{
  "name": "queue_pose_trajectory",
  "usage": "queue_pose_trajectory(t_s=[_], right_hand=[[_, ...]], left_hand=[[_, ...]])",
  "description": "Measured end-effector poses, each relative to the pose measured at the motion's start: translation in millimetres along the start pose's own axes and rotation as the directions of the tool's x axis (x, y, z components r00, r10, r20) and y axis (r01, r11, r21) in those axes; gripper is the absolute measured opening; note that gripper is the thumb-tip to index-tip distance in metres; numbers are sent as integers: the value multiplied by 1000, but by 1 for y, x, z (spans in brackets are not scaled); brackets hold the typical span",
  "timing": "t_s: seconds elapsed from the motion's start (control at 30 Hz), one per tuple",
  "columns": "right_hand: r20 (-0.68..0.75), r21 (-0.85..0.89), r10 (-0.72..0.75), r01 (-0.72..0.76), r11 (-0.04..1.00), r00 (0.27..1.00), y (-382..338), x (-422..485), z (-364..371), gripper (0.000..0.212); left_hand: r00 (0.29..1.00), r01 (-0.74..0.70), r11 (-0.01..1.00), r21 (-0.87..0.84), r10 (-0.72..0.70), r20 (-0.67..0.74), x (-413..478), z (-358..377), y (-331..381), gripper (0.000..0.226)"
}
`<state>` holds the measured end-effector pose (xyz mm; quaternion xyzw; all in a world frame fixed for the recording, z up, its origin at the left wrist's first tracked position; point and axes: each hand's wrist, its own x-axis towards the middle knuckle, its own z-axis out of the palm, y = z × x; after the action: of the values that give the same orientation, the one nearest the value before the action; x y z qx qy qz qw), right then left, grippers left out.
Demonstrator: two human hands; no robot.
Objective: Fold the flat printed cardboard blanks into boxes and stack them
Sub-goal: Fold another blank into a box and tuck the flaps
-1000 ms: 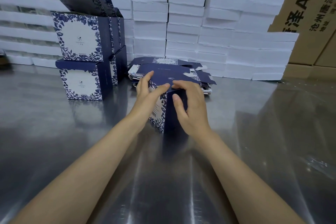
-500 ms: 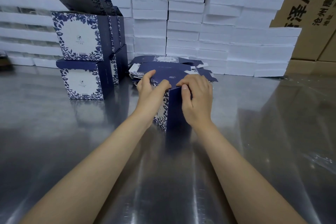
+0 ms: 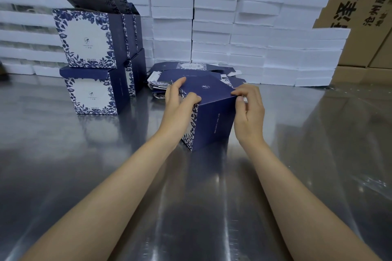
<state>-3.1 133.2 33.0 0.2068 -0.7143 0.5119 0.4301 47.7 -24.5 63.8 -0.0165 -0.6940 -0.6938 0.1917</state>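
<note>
A navy box with a blue floral side (image 3: 212,116) stands on the steel table, corner toward me, its lid flap closed flat on top. My left hand (image 3: 180,106) grips the box's left top edge, thumb on the near corner and fingers on the lid. My right hand (image 3: 248,110) pinches the lid's right corner with curled fingers. Behind the box lies a pile of flat printed blanks (image 3: 191,70). To the left stands a stack of folded boxes (image 3: 91,63), two high, the upper ones with lids raised.
White foam slabs (image 3: 244,27) are stacked in a wall along the table's back edge. Brown shipping cartons (image 3: 360,6) rise behind them at right. The reflective steel table (image 3: 84,165) stretches toward me.
The lid flap has come down flat onto the box. My left hand shifted onto the top edge, and my right hand moved out to the lid's right corner.
</note>
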Motion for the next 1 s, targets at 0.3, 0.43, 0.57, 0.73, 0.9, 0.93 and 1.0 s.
queue_pose_trajectory(t_s=[0.3,0.43,0.57,0.73,0.9,0.93,1.0], right_hand=[[7,-32,-139,139,990,990,-14,-11,4,22],[-11,7,-151,151,988,988,-20,-10,9,29],[54,94,-188,182,979,981,-28,-16,10,27],[244,40,-269,267,963,932,-38,-36,21,16],[-91,-52,-200,196,979,976,-43,-32,26,18],[-120,-79,-219,211,974,968,-43,-30,25,20],[-80,-154,-286,271,950,955,-42,-29,23,23]], left_hand=[[998,-36,999,-25,35,-61,6,-19,-15,31],[993,-117,992,36,117,2,6,-23,-27,42],[979,-153,987,53,159,-127,16,-37,-27,55],[982,1,994,-111,-22,-187,25,-53,-24,53],[991,88,977,-193,-105,-80,24,-52,-28,45],[990,109,973,-202,-124,-60,25,-50,-29,43],[989,125,975,-185,-137,-58,27,-49,-30,40]])
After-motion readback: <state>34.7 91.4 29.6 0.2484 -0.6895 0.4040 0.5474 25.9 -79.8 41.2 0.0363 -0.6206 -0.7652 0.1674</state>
